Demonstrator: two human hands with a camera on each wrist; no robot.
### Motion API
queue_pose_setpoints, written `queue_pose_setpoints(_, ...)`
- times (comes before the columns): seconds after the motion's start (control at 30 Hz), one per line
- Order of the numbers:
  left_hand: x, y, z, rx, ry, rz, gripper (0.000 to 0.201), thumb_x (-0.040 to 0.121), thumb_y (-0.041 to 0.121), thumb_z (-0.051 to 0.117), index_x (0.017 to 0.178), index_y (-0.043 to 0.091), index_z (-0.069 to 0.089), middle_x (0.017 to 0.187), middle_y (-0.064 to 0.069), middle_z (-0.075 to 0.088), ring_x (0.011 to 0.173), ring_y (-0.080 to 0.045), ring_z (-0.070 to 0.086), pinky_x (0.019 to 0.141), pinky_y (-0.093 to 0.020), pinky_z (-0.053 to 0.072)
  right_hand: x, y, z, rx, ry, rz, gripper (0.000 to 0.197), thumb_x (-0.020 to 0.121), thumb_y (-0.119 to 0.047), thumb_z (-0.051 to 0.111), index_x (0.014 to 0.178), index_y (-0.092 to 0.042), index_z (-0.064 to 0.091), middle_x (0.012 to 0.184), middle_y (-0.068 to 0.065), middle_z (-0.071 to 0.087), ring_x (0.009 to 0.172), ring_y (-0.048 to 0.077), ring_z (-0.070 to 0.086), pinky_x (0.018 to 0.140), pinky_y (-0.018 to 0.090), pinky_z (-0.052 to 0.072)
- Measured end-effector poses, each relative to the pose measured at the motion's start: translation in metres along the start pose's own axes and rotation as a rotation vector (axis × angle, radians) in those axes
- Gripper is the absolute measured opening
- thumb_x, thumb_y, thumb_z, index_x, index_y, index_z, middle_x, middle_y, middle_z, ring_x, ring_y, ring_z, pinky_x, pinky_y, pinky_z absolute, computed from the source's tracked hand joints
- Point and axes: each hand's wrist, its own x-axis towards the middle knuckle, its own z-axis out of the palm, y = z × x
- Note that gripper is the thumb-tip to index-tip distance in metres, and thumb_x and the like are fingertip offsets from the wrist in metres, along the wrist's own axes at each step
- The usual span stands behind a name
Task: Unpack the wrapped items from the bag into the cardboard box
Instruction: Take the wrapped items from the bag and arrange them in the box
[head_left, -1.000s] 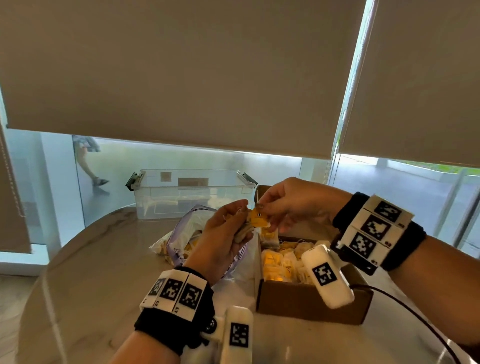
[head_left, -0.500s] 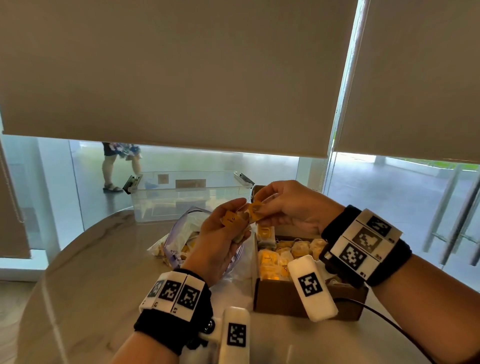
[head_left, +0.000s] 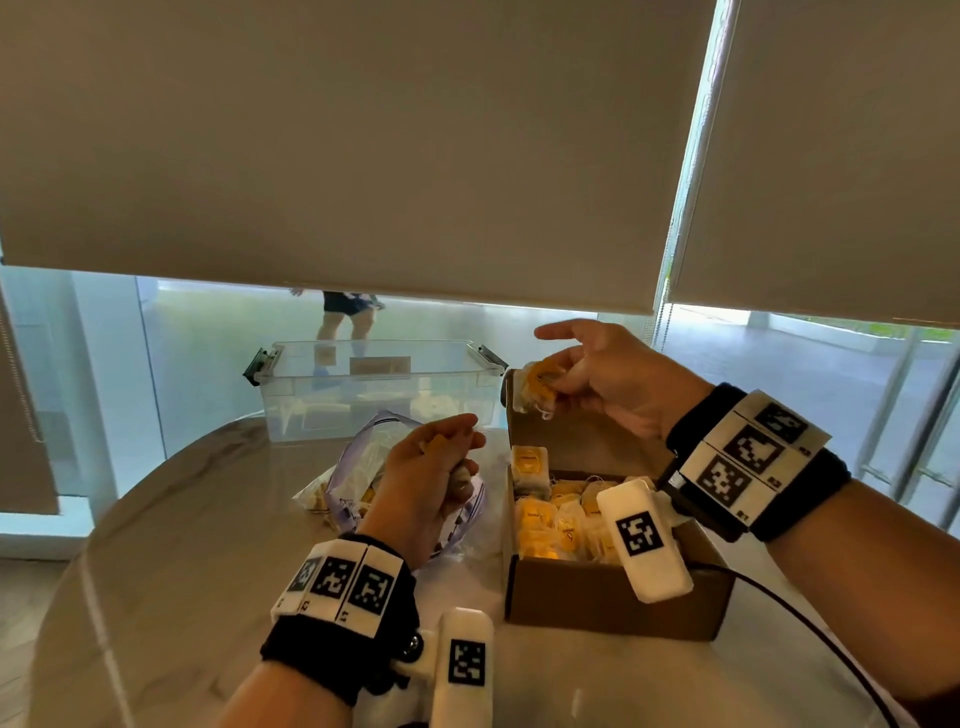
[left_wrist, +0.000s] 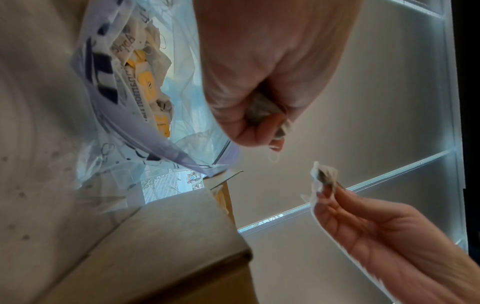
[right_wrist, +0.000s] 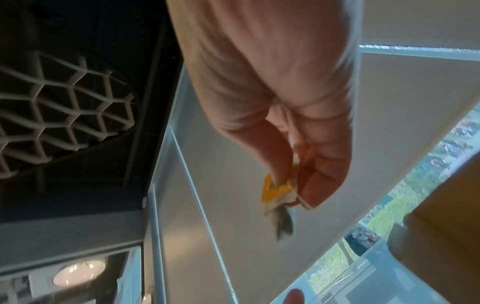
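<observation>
The right hand pinches a yellow-labelled wrapped item above the far end of the open cardboard box, index finger extended. The left hand, curled, clutches more wrapped items over the clear zip bag just left of the box.

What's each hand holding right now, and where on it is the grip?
The right hand pinches a yellow wrapped item by its edge, above the cardboard box. The left hand grips another wrapped item, bunched in its curled fingers.
</observation>
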Motion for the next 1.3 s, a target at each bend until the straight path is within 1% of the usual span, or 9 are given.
queue_pose_setpoints(0.1, -0.001, -0.002, 0.0, 0.129, -0.074, 0.027, 0.022, 0.096, 0.018, 0.049, 0.112, 0.012, 0.063, 0.071, -0.001, 0.064, 0.049, -0.006, 0.044, 0.045, -0.015, 0.039, 0.002, -0.001, -0.004, -0.318, -0.185, -0.087, 0.077, 0.083, 0.009, 0.061, 0.145, -0.02, 0.026, 0.107, 0.007, 0.065, 0.089, 0.018, 0.065, 0.071, 0.022, 0.055)
queue_pose_setpoints(0.2, -0.006, -0.002, 0.006, 0.222, -0.204, 0.061, 0.022, 0.095, 0.026, 0.048, 0.113, 0.027, 0.061, 0.082, -0.011, 0.061, 0.054, -0.008, 0.048, 0.05, -0.018, 0.042, 0.006, -0.001, -0.002, -0.527, -0.334, -0.176, 0.095, 0.081, 0.001, 0.068, 0.149, -0.024, 0.008, 0.117, -0.002, 0.058, 0.073, 0.002, 0.065, 0.069, 0.018, 0.055)
queue_pose_setpoints(0.37, -0.007, 0.0, 0.009, 0.298, -0.096, 0.125, 0.024, 0.086, 0.02, 0.063, 0.109, 0.026, 0.061, 0.072, -0.001, 0.065, 0.05, -0.002, 0.053, 0.049, -0.014, 0.045, 0.011, 0.002, 0.006, -0.65, -0.227, -0.228, 0.078, 0.081, -0.012, 0.072, 0.145, -0.019, 0.029, 0.118, 0.002, 0.061, 0.071, 0.003, 0.061, 0.066, 0.012, 0.053)
queue_pose_setpoints(0.53, -0.003, 0.0, 0.008, 0.275, -0.02, 0.129, 0.021, 0.082, 0.023, 0.067, 0.103, 0.022, 0.063, 0.059, 0.007, 0.063, 0.046, -0.002, 0.05, 0.045, -0.014, 0.041, 0.01, 0.003, 0.014, -0.627, -0.263, -0.082, 0.029, 0.081, -0.023, 0.072, 0.105, -0.008, 0.066, 0.084, -0.002, 0.063, 0.07, 0.006, 0.055, 0.059, 0.011, 0.042)
queue_pose_setpoints(0.67, -0.001, -0.005, 0.002, 0.372, 0.012, 0.106, 0.016, 0.087, 0.022, 0.064, 0.103, 0.019, 0.066, 0.063, 0.004, 0.061, 0.043, 0.0, 0.049, 0.044, -0.014, 0.041, 0.016, 0.009, 0.012, -0.433, -0.174, 0.09, 0.005, 0.083, -0.007, 0.067, 0.085, -0.005, 0.063, 0.073, 0.008, 0.065, 0.052, 0.009, 0.061, 0.049, 0.015, 0.051)
queue_pose_setpoints(0.8, -0.001, -0.006, -0.001, 0.547, -0.019, -0.014, 0.011, 0.087, 0.018, 0.065, 0.097, 0.014, 0.068, 0.068, 0.001, 0.061, 0.038, 0.002, 0.048, 0.041, -0.009, 0.041, 0.021, 0.015, -0.001, -0.483, -0.105, 0.173, 0.007, 0.085, -0.004, 0.064, 0.091, -0.005, 0.061, 0.077, 0.008, 0.065, 0.059, 0.011, 0.064, 0.051, 0.015, 0.053)
queue_pose_setpoints(0.93, -0.001, -0.011, -0.001, 0.697, -0.164, -0.125, 0.024, 0.082, 0.019, 0.07, 0.104, 0.011, 0.065, 0.069, -0.002, 0.059, 0.044, -0.001, 0.047, 0.041, -0.012, 0.038, 0.029, 0.028, -0.001, -0.618, -0.186, 0.356, 0.009, 0.084, -0.004, 0.065, 0.089, -0.011, 0.061, 0.081, 0.01, 0.066, 0.057, 0.013, 0.064, 0.05, 0.02, 0.054)
queue_pose_setpoints(1.1, 0.0, -0.015, -0.002, 0.712, -0.19, -0.122, 0.028, 0.077, 0.017, 0.075, 0.103, 0.011, 0.066, 0.095, -0.011, 0.069, 0.055, -0.004, 0.052, 0.046, -0.013, 0.042, 0.047, 0.034, 0.005, -0.57, -0.24, 0.492, 0.014, 0.087, 0.002, 0.059, 0.095, -0.009, 0.06, 0.081, 0.015, 0.067, 0.054, 0.016, 0.066, 0.05, 0.025, 0.056)
queue_pose_setpoints(1.3, 0.001, -0.019, -0.005, 0.68, -0.211, -0.091, 0.031, 0.076, 0.015, 0.077, 0.105, 0.008, 0.067, 0.088, -0.014, 0.068, 0.053, -0.006, 0.051, 0.046, -0.015, 0.041, 0.059, 0.041, 0.02, -0.598, -0.28, 0.578, 0.038, 0.085, 0.007, 0.059, 0.122, -0.001, 0.053, 0.088, 0.018, 0.065, 0.06, 0.02, 0.069, 0.061, 0.031, 0.059)
